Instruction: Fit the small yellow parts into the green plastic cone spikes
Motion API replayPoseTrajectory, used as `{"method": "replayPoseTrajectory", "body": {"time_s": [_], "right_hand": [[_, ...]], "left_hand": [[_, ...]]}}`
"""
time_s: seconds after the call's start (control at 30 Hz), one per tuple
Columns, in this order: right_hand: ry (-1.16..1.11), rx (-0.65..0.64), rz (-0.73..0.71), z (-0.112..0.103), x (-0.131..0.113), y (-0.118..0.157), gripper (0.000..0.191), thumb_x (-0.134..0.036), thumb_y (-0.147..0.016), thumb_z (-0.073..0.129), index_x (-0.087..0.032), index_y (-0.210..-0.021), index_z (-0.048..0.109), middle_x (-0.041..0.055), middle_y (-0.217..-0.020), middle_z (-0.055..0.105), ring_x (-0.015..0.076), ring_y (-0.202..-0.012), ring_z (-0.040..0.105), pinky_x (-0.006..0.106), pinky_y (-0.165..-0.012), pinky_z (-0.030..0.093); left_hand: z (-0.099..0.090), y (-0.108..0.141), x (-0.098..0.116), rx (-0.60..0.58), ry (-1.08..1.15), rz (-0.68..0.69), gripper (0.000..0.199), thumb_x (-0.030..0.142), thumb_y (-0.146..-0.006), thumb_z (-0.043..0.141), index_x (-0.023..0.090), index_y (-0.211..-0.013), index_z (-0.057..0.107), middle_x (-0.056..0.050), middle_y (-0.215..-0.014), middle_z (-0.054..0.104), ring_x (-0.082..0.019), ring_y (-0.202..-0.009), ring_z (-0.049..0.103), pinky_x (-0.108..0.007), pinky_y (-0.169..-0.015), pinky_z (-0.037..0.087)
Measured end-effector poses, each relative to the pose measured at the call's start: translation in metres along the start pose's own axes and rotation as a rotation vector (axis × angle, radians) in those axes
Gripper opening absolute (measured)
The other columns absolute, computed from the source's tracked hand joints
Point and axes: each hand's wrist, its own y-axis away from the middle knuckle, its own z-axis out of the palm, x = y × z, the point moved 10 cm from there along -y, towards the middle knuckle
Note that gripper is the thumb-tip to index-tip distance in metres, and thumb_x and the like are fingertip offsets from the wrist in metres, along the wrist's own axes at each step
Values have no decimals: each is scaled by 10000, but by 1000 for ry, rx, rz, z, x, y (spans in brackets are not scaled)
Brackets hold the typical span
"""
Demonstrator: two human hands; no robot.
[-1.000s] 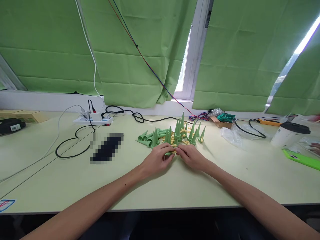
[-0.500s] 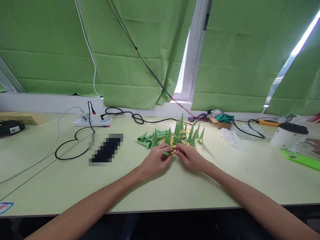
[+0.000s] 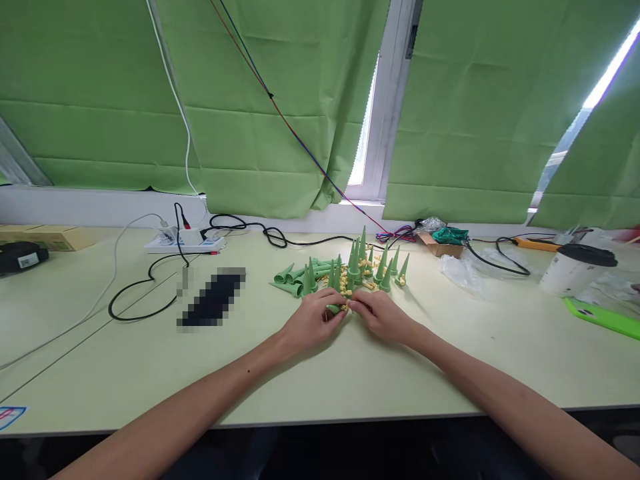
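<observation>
My left hand (image 3: pixel 314 321) is closed round a green cone (image 3: pixel 334 309) lying sideways, its end with a small yellow piece (image 3: pixel 345 307) turned to the right. The fingers of my right hand (image 3: pixel 383 316) are pinched together at that yellow piece; what they grip is too small to make out. Just beyond both hands, several green cones (image 3: pixel 354 263) stand upright among scattered small yellow pieces (image 3: pixel 370 285). To the left of these, more green cones (image 3: pixel 287 288) lie on their sides in a pile.
On the table (image 3: pixel 400 380), a pixelated dark object (image 3: pixel 215 300) and a power strip (image 3: pixel 185 242) with cables lie left. A small box (image 3: pixel 440 247), clear plastic, a lidded cup (image 3: pixel 575 270) and a green phone case (image 3: pixel 603 316) are at the right.
The person's hand at the far right edge has moved almost wholly out of view. My two hands remain nearly in the same place, still together at the cone.
</observation>
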Motion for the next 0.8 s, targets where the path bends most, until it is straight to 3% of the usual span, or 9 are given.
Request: {"method": "replayPoseTrajectory", "body": {"time_s": [0.2, 0.57, 0.8], "right_hand": [[-41, -37, 8, 2, -2, 2, 104, -279, -1008, 434, -210, -998, 511, -73, -557, 444, 136, -523, 391, 266, -580, 306], [-37, -40, -46, 3, -1, 1, 153, -249, -997, 433, -210, -864, 497, -54, -608, 419, 123, -551, 360, 248, -565, 283], [-3, -35, -49, 4, 0, 1, 303, -274, -1015, 412, -203, -721, 433, -50, -591, 377, 116, -548, 323, 259, -552, 245]], "left_hand": [[-5, -2, -1, 33, -29, -24, 163, 261, -936, 564, 192, -948, 710, -47, -904, 654, -135, -761, 605, -207, -539, 472], [-2, -1, -3, 7, -27, -38, 136, 200, -911, 574, 184, -916, 708, -38, -875, 658, -138, -765, 590, -214, -547, 430], [1, -1, -3, -21, -19, -39, 140, 207, -918, 565, 177, -908, 702, -37, -880, 643, -128, -762, 593, -203, -564, 441]]}}
